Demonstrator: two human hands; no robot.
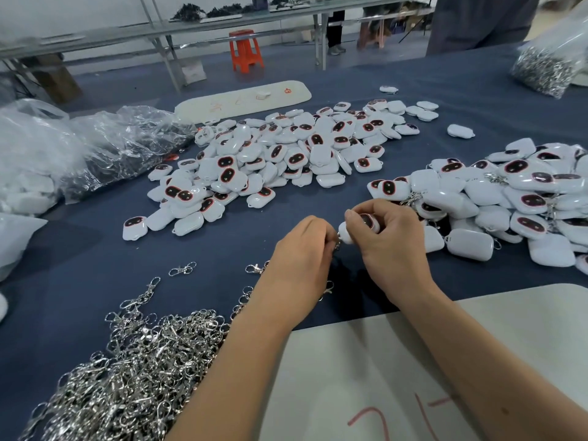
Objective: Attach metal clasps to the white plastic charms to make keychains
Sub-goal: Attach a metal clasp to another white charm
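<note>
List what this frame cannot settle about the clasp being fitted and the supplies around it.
- Head view: clasp almost wholly hidden inside the left hand; hooked or not, cannot tell.
- Charm: its loop is covered by the right hand.
- Clasp pile: cut off by the bottom-left edge.
- Top-right bag: blurred, cropped by the right edge.

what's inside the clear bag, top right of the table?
The clear bag holds a dense mass of silvery metal clasps, seen through the plastic. Its upper part is blurred and cut off by the frame edge, so anything there cannot be told.
</note>
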